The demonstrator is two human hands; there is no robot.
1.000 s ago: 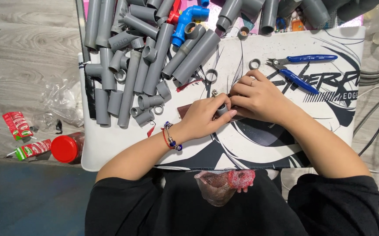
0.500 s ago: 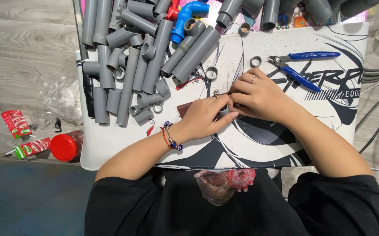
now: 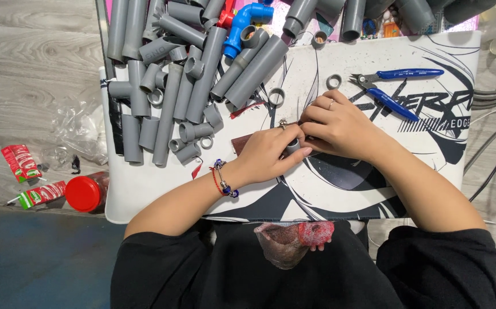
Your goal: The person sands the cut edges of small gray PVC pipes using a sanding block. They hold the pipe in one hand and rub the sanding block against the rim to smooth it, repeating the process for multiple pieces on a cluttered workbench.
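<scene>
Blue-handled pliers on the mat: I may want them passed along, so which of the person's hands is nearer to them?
Right. The right hand lies just below-left of the blue-handled pliers, not touching them. The left hand sits farther away, beyond the right hand, on the mat.

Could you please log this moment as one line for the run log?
left hand: holds small grey pipe piece | right hand: touching same piece | mat: beneath | blue pliers: unused, beyond right hand
</scene>
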